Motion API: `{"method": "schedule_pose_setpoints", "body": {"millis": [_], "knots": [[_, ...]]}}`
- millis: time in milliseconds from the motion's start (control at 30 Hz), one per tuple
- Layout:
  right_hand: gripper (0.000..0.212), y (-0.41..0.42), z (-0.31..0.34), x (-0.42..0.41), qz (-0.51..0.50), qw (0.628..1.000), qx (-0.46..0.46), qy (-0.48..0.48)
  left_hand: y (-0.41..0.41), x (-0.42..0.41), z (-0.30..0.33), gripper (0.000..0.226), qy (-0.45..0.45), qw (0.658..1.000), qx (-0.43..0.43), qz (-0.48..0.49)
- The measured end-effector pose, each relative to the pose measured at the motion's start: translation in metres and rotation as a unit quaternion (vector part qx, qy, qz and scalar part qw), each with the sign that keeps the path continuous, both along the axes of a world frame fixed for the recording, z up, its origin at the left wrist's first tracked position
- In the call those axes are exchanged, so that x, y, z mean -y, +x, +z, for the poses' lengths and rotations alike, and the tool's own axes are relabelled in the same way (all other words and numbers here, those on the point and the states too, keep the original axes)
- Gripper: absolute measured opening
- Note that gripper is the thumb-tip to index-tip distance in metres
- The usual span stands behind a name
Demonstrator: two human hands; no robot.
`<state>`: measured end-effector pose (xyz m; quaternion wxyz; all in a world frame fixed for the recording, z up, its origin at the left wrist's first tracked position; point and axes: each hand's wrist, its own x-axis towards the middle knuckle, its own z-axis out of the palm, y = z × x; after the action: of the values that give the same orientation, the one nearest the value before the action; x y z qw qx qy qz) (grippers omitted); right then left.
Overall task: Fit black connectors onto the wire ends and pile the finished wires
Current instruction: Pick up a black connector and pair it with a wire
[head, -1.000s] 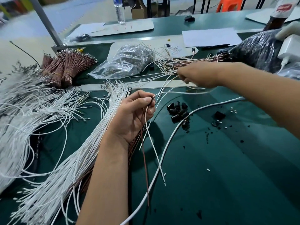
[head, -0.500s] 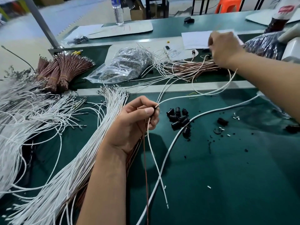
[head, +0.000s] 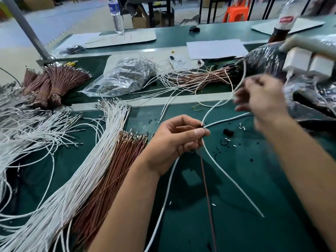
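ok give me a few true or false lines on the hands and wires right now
1. The left hand pinches a black connector with wires. True.
2. The right hand lies flat on the table. False: it is raised and blurred.
3. The water bottle lies on its side. False: it stands upright.
4. Tied bundles of brown wires lie at far left. True.
5. A clear plastic bag lies beyond the white wires. True.

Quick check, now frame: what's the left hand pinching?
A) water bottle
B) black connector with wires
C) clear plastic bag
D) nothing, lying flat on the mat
B: the left hand pinches a small black connector at its fingertips, with a white wire and a brown wire trailing below it.
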<state>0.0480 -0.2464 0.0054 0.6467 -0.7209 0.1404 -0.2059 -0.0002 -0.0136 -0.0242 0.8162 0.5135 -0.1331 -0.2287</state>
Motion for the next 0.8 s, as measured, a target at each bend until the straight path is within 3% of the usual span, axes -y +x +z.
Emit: {"method": "schedule_pose_setpoints", "body": {"millis": [67,200,400,500,567,700,733,800], "knots": [[0.027,-0.028,-0.016,-0.02,0.097,0.995,-0.03,-0.023,-0.002,0.006,0.0,0.015,-0.013,1.0,-0.005,0.021],[0.039,-0.062,-0.026,-0.044,0.273,0.956,-0.005,-0.107,-0.005,0.014,0.0,0.02,-0.013,0.995,-0.014,0.099],[0.014,-0.074,-0.026,-0.045,0.339,0.935,0.004,-0.105,-0.006,0.011,0.005,0.024,-0.004,0.986,-0.017,0.166],[0.014,-0.074,-0.027,-0.045,0.388,0.916,-0.001,-0.105,-0.005,0.009,0.005,0.026,0.006,0.985,-0.022,0.172],[0.017,-0.075,-0.025,-0.039,0.466,0.878,-0.029,-0.104,-0.002,0.006,0.006,0.021,-0.018,0.981,-0.034,0.191],[0.016,-0.081,-0.017,-0.028,0.647,0.743,-0.145,-0.086,0.006,-0.004,0.006,0.016,-0.077,0.969,-0.084,0.219],[0.014,-0.082,-0.017,-0.028,0.661,0.731,-0.152,-0.077,0.007,-0.006,0.006,0.017,-0.079,0.969,-0.09,0.216],[0.012,-0.082,-0.017,-0.03,0.644,0.752,-0.134,-0.05,0.005,-0.004,0.006,0.015,-0.069,0.975,-0.087,0.191]]}}
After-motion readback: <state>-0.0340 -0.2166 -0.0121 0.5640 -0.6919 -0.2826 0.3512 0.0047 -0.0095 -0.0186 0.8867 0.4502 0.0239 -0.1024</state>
